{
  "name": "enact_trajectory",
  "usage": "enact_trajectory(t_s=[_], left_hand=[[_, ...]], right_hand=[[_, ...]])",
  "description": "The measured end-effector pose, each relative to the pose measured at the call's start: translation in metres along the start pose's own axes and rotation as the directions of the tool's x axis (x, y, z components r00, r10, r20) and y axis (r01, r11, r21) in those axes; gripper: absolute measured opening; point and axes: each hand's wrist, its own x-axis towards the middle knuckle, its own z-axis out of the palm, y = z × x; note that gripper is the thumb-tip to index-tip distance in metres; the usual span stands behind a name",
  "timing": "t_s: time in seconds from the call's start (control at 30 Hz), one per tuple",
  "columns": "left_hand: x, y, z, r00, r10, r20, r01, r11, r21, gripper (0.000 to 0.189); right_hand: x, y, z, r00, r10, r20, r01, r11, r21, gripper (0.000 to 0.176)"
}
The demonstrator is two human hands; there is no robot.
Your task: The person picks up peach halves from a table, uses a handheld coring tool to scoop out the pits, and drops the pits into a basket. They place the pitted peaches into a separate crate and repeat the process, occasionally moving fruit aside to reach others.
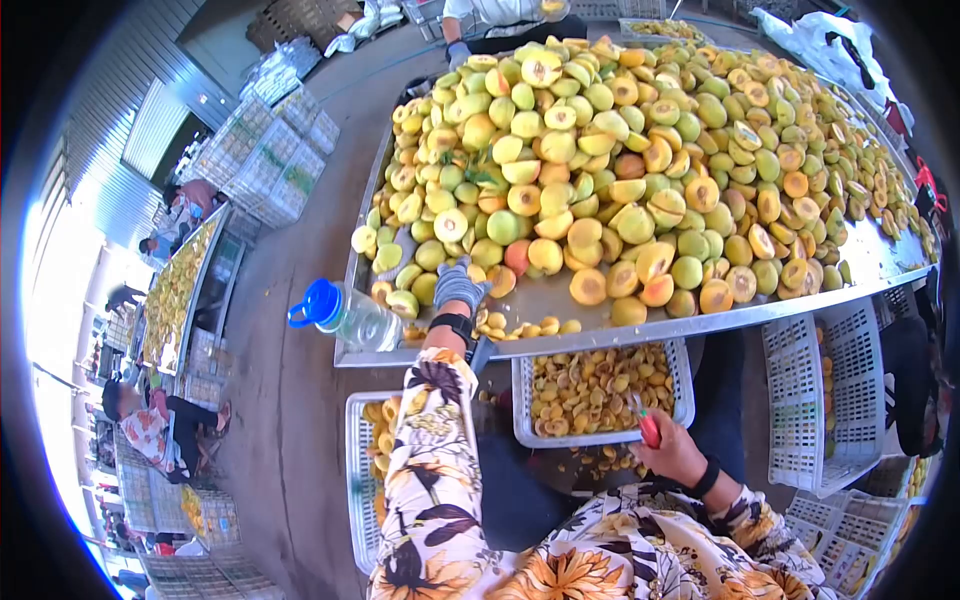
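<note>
My left hand (pixel 460 286), in a grey glove, reaches over the near edge of the metal table among the peaches (pixel 545 255). Its fingers are partly stretched out, and no fruit shows in its grasp. My right hand (pixel 675 458) is bare and closed around a small red-handled tool (pixel 650 430). The tool's thin metal tip points up and away, over a white crate (pixel 520 405) of peach pieces below the table edge. Many peaches in the heap are cut in half, some with the stone showing. Several small pieces (pixel 540 327) lie near my left wrist.
A water bottle with a blue lid (pixel 345 312) stands at the table's left corner. Another crate (pixel 358 480) holds fruit beside my left arm. Stacked white crates (pixel 825 400) stand at the right. Across the table is a person (pixel 500 15); others work at the left.
</note>
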Motion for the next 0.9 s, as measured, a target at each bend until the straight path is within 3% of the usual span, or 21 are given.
enact_trajectory(t_s=[0.07, 0.13, 0.17, 0.2, 0.23, 0.3, 0.33, 0.37, 0.43, 0.47, 0.5, 0.57, 0.63, 0.67, 0.7, 0.77, 0.8, 0.83, 0.87, 0.9], left_hand=[[-0.002, 0.006, -0.006, 0.997, -0.07, 0.011, 0.07, 0.997, 0.026, 0.079], [0.006, -0.011, 0.008, 0.996, 0.076, -0.056, -0.08, 0.995, -0.061, 0.072], [-0.006, -0.007, 0.005, 0.996, 0.076, -0.055, -0.079, 0.995, -0.059, 0.072], [-0.03, 0.001, -0.005, 0.999, 0.052, -0.016, -0.053, 0.87, -0.491, 0.068], [-0.055, 0.008, -0.014, 0.998, 0.042, 0.035, 0.005, 0.572, -0.82, 0.063], [-0.109, 0.025, -0.021, 0.988, 0.143, 0.054, 0.055, 0.003, -0.999, 0.055], [-0.137, 0.039, -0.033, 0.97, 0.234, 0.066, 0.11, -0.18, -0.977, 0.054], [-0.158, 0.046, -0.033, 0.959, 0.269, 0.088, 0.159, -0.256, -0.953, 0.049], [-0.193, 0.06, -0.026, 0.948, 0.284, 0.144, 0.234, -0.318, -0.919, 0.044], [-0.205, 0.067, -0.019, 0.95, 0.274, 0.15, 0.256, -0.404, -0.878, 0.04], [-0.214, 0.071, -0.011, 0.957, 0.249, 0.146, 0.241, -0.407, -0.881, 0.039], [-0.234, 0.068, -0.011, 0.957, 0.216, 0.195, 0.238, -0.194, -0.952, 0.039], [-0.242, 0.062, -0.006, 0.943, 0.231, 0.24, 0.285, -0.185, -0.941, 0.039], [-0.246, 0.06, -0.003, 0.93, 0.245, 0.273, 0.319, -0.172, -0.932, 0.043], [-0.248, 0.064, 0.004, 0.927, 0.246, 0.282, 0.328, -0.174, -0.928, 0.043], [-0.247, 0.076, 0.019, 0.926, 0.316, 0.208, 0.327, -0.395, -0.859, 0.049], [-0.247, 0.076, 0.022, 0.924, 0.312, 0.222, 0.341, -0.406, -0.848, 0.049], [-0.249, 0.078, 0.025, 0.924, 0.307, 0.228, 0.345, -0.41, -0.844, 0.049], [-0.251, 0.081, 0.026, 0.93, 0.165, 0.329, 0.367, -0.452, -0.813, 0.046], [-0.251, 0.082, 0.025, 0.906, 0.023, 0.422, 0.377, -0.495, -0.783, 0.044]], right_hand=[[-0.003, 0.004, -0.004, 0.999, 0.037, -0.002, -0.037, 0.999, 0.03, 0.05], [-0.003, -0.011, -0.013, 0.989, 0.133, 0.058, -0.14, 0.982, 0.127, 0.049], [0.006, -0.016, -0.015, 0.989, 0.134, 0.059, -0.141, 0.982, 0.129, 0.049], [0.015, -0.02, -0.017, 0.992, 0.119, 0.048, -0.122, 0.991, 0.059, 0.05], [0.023, -0.025, -0.015, 0.993, 0.108, 0.043, -0.107, 0.994, -0.008, 0.051], [0.045, -0.037, -0.008, 0.987, -0.14, -0.078, 0.137, 0.99, -0.047, 0.055], [0.053, -0.049, -0.006, 0.979, -0.184, -0.087, 0.187, 0.982, 0.018, 0.058], [0.061, -0.061, -0.002, 0.968, -0.229, -0.1, 0.237, 0.968, 0.08, 0.062], [0.069, -0.078, 0.008, 0.899, -0.387, -0.205, 0.402, 0.915, 0.035, 0.063], [0.072, -0.082, 0.013, 0.884, -0.427, -0.192, 0.437, 0.899, 0.012, 0.065], [0.073, -0.082, 0.016, 0.867, -0.465, -0.181, 0.472, 0.882, -0.008, 0.067], [0.073, -0.072, 0.021, 0.89, -0.438, -0.127, 0.435, 0.899, -0.052, 0.065], [0.07, -0.064, 0.022, 0.867, -0.481, -0.131, 0.497, 0.814, 0.3, 0.053], [0.055, -0.078, 0.005, 0.95, -0.157, 0.27, -0.064, 0.747, 0.662, 0.041], [0.049, -0.08, 0.002, 0.951, -0.147, 0.272, -0.073, 0.748, 0.66, 0.041], [0.041, -0.083, 0.004, 0.936, -0.147, 0.32, -0.143, 0.672, 0.727, 0.033], [0.045, -0.08, 0.008, 0.979, -0.078, 0.19, -0.039, 0.835, 0.548, 0.032], [0.048, -0.072, 0.012, 0.978, -0.072, 0.198, -0.049, 0.837, 0.546, 0.032], [0.051, -0.066, 0.017, 0.973, -0.222, -0.071, 0.233, 0.936, 0.265, 0.035], [0.052, -0.063, 0.019, 0.86, -0.432, -0.272, 0.421, 0.902, -0.1, 0.039]])
